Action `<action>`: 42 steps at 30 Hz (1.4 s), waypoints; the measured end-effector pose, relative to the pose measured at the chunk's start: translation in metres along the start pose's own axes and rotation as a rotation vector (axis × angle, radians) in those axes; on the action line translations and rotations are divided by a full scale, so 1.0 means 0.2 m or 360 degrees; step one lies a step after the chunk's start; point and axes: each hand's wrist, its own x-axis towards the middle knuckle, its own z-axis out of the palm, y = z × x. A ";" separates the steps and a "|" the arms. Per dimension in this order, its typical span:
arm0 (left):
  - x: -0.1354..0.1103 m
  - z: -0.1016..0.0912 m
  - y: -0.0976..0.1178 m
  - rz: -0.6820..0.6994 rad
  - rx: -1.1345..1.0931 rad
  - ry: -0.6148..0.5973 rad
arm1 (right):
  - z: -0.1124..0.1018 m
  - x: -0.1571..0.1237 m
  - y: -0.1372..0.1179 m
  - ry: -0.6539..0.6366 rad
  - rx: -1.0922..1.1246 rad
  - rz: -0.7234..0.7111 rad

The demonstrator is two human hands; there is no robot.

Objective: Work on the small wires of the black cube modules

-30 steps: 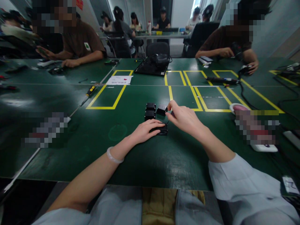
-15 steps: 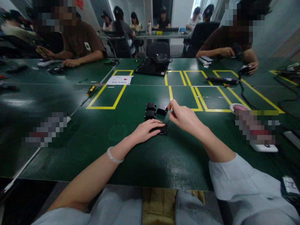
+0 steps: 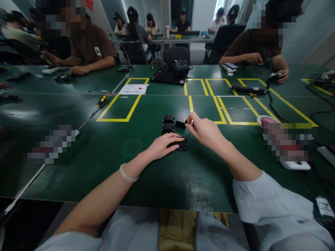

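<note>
On the green table, my left hand point(image 3: 164, 145) holds down a black rectangular block point(image 3: 182, 145), its fingers across the top and its thumb along the near side. My right hand point(image 3: 202, 129) is closed in a pinch around a slim screwdriver point(image 3: 188, 135). The dark shaft slants down to the right end of the held block; the tip is too small to make out, and fingers cover most of the handle. Just beyond my left hand stand black blocks point(image 3: 168, 123) in a short row. Another black block point(image 3: 181, 122) lies tilted beside them, close to my right fingertips.
Yellow tape outlines point(image 3: 112, 120) mark the table. A yellow-and-black screwdriver point(image 3: 102, 100) and a white paper point(image 3: 134, 89) lie left. A black tray point(image 3: 167, 75) sits at the back, a black tool point(image 3: 247, 90) at right. Co-workers sit across the table.
My right fingers have shifted slightly around the screwdriver, and more of its shaft shows. My left hand and the blocks stay where they were.
</note>
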 end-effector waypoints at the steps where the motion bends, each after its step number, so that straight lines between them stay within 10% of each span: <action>1: 0.00 0.00 0.00 0.0002 -0.0002 0.0003 | 0.00 0.00 0.00 0.0000 -0.0003 0.0000; 42: 0.00 0.00 -0.01 0.0009 0.0000 -0.0001 | -0.01 0.00 0.00 -0.0020 -0.0016 -0.0046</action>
